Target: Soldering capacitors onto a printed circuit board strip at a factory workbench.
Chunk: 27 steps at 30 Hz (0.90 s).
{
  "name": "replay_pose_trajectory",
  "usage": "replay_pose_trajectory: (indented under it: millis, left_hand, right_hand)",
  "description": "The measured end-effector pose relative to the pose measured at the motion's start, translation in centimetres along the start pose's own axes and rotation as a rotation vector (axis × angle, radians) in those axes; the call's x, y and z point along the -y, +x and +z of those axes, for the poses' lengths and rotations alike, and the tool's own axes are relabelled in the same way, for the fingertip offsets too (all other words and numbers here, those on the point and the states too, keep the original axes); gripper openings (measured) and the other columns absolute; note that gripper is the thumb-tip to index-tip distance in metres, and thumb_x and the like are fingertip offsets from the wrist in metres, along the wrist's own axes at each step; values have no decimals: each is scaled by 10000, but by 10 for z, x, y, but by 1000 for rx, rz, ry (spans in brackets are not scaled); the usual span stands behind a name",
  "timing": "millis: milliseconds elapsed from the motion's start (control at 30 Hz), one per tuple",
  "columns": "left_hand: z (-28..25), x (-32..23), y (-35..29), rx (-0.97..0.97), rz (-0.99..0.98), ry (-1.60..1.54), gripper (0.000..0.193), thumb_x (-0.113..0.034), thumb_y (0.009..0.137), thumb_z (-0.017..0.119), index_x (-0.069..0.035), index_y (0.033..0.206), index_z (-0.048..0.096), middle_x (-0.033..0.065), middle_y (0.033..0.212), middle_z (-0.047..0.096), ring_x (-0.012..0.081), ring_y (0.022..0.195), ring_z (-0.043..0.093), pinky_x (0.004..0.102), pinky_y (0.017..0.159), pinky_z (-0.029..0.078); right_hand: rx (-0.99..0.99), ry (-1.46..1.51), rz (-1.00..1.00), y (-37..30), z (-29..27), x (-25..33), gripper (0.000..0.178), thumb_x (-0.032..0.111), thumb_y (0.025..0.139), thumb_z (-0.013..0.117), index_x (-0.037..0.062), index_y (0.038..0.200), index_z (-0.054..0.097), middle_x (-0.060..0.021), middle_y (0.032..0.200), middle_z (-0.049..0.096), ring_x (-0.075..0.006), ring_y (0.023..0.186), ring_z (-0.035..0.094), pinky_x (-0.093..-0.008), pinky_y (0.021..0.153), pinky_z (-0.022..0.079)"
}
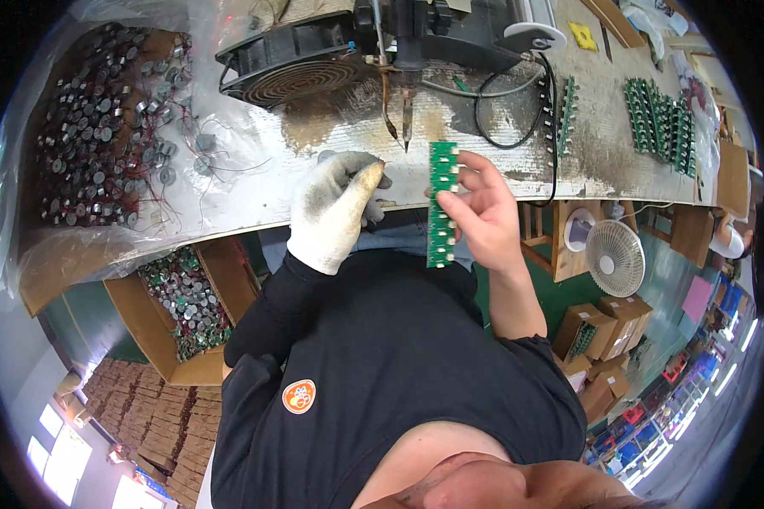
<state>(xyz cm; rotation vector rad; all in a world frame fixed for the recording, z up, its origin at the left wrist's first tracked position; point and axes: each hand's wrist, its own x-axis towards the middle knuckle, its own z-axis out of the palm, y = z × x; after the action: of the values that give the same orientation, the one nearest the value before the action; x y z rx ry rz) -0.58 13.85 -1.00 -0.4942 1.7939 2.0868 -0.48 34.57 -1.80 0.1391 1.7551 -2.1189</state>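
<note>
Head view – right hand [484,212] (bare), green circuit strip [440,204]

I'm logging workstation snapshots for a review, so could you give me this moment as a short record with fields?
Setting: workbench seen from a head camera
Left hand: gloved left hand raised by the bench edge, fingers curled; whether it holds anything cannot be told
Right hand: bare right hand holds a green circuit board strip upright
Above the strip: fixed soldering iron tip
Bench left: pile of small round metal parts
Bench right: more green circuit boards
Behind: black fan
Below bench: cardboard box of parts
</note>
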Motion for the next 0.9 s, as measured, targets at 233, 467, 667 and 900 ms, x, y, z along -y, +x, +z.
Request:
replay_pose_trajectory:
  millis: [233, 467, 667, 900]
  left_hand:
    - [11, 6, 6, 19, -45, -177, 205, -167, 908, 625, 19, 993, 607, 64, 851, 649, 114, 731, 620, 237, 645, 504]
    - [9, 8, 9, -35, -25, -195, 199, -141, 908, 622, 18, 1014, 568, 88, 909, 642, 138, 776, 630, 259, 684, 529]
    - [12, 1, 7, -39, -69, -312, 192, -127, 912, 611, 10, 1024, 535, 104, 912, 644, 156, 786, 640, 277, 688, 542]
    - [14, 1, 9, -55, -42, -279, 200, -124, 909, 615, 14, 1031, 536, 104, 913, 642, 161, 796, 643, 283, 683, 543]
  right_hand:
    - [91, -39, 20, 7, 14, -2, 490, -31, 864, 610, -6, 1290, 370, -102, 1032, 592, -76, 708, 606, -200, 574, 454]
    - [92, -93, -36, 7, 19, -7, 536, -27, 843, 625, -5, 1306, 355, -112, 1043, 602, -90, 684, 632, -194, 540, 450]
    - [77, -143, -125, 7, 18, -14, 562, -34, 836, 630, -7, 1320, 346, -116, 1046, 607, -90, 666, 634, -196, 529, 449]
    - [63, -117, -155, 9, 19, -17, 593, -45, 824, 640, 2, 1331, 335, -115, 1056, 602, -93, 664, 635, -199, 537, 452]
